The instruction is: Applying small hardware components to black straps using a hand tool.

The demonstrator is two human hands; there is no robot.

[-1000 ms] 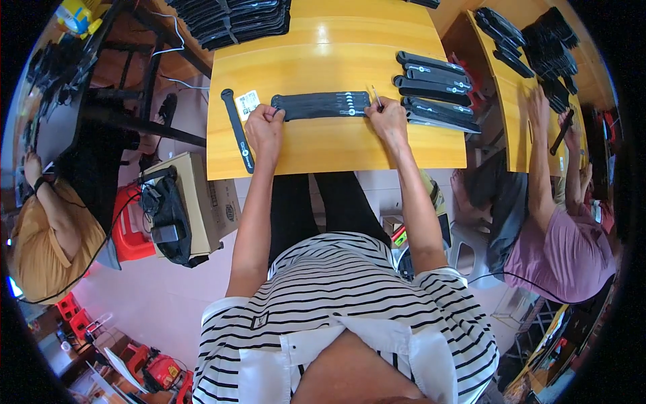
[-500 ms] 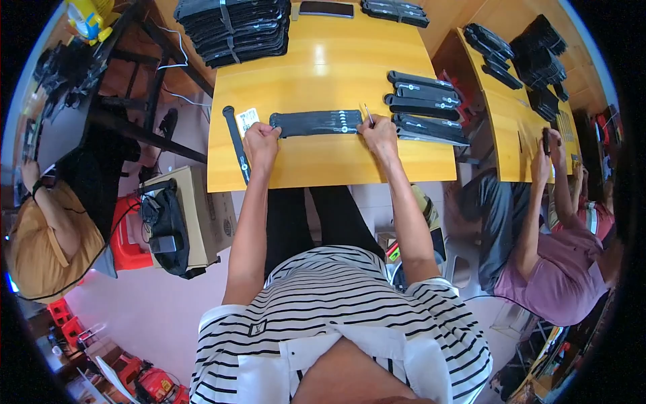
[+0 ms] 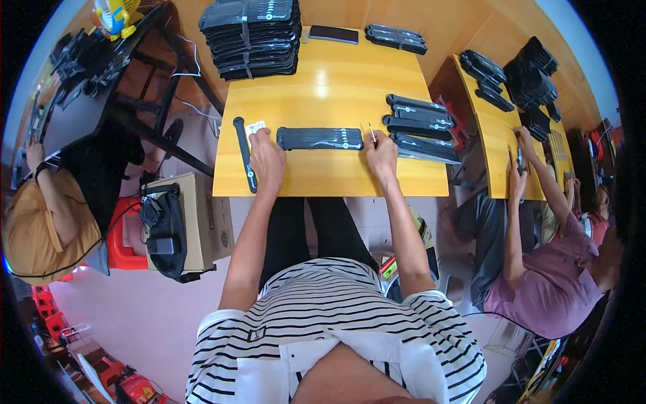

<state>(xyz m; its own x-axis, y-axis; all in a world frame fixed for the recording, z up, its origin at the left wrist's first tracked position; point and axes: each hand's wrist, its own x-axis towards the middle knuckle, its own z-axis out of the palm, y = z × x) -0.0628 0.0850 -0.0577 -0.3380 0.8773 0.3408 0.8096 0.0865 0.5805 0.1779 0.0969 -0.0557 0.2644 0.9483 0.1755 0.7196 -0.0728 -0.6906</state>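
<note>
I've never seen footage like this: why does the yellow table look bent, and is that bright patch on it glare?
Head view: the fisheye lens bows the yellow table edges and blackens the picture's corners. The pale patch behind the black strip is glare from overhead light. The left hand and right hand look sharp, without motion blur.

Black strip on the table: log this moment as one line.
left hand on black strip left end | right hand at right end, pinching thin tool | yellow table

Tabletop (image 3: 323, 101): glossy varnished yellow wood. Black strip (image 3: 320, 139): matt plastic. Striped shirt (image 3: 336, 316): soft cloth. Box (image 3: 202, 215): plain cardboard.
</note>
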